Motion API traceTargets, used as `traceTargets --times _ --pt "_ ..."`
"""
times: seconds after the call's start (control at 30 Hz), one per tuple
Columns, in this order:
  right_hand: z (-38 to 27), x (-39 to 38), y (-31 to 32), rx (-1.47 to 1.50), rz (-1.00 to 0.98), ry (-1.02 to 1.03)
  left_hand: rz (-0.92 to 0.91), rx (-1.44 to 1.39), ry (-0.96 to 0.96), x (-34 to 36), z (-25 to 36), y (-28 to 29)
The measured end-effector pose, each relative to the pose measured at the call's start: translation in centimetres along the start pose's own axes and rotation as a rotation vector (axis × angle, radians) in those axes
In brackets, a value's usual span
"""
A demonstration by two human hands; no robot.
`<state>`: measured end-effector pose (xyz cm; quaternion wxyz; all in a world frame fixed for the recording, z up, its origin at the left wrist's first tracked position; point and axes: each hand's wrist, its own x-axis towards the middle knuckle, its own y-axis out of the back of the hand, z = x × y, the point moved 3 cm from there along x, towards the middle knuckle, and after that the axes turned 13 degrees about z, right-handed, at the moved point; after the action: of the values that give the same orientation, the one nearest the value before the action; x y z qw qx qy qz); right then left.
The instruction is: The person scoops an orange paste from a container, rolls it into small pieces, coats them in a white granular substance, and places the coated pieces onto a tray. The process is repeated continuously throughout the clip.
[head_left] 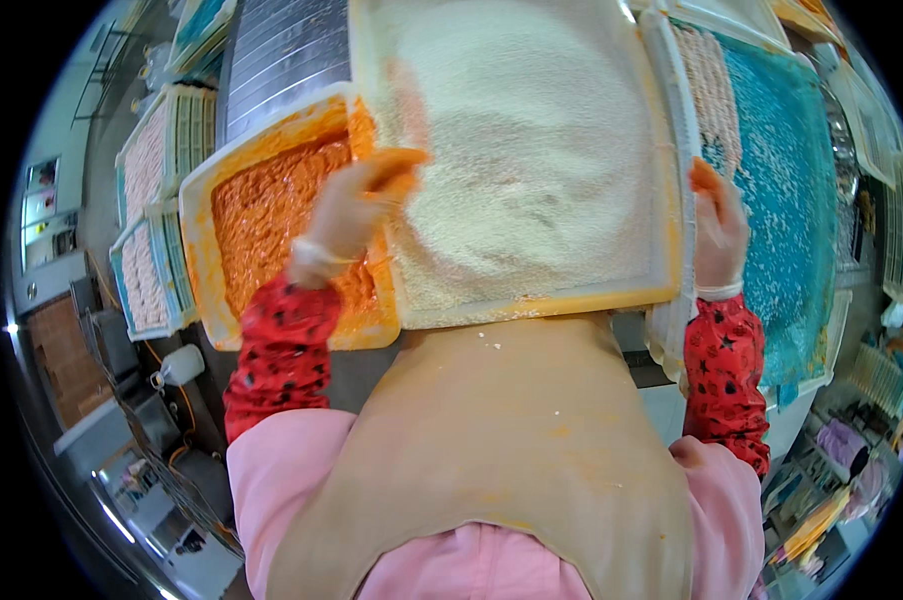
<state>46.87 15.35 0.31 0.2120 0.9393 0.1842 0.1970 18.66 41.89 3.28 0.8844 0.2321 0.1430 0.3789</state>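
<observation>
My left hand [361, 200], in a pale glove with orange-coated, motion-blurred fingers, is over the border between a tub of orange batter [271, 210] and a large tray of white crumbs [521, 150]. Whether it holds anything is unclear; a faint orange streak shows above it. My right hand [719, 225], also gloved, has bent, orange-smeared fingers at the crumb tray's right side, beside the rim of a tray with a blue liner [781, 220]; whatever is in its fingers is hidden. Pale coated pieces [713, 90] lie in rows at that tray's upper left.
A slatted metal surface [281, 50] is behind the batter tub. Stacked trays of pale pieces [153, 160] stand on the left, with a white jug [181, 365] lower down. More racks [886, 375] are at the right. My beige apron [481, 420] reaches the crumb tray's front edge.
</observation>
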Motion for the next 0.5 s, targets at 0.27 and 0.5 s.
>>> traceTargets --times 0.27,0.5 --pt "-0.9 -6.9 -18.6 -0.329 -0.75 0.018 0.222 0.394 -0.409 1.6 -3.3 -4.6" --pt "-4.9 -10.5 -17.5 -0.625 -0.533 0.57 0.418 0.438 -0.296 -1.7 -4.0 4.1"
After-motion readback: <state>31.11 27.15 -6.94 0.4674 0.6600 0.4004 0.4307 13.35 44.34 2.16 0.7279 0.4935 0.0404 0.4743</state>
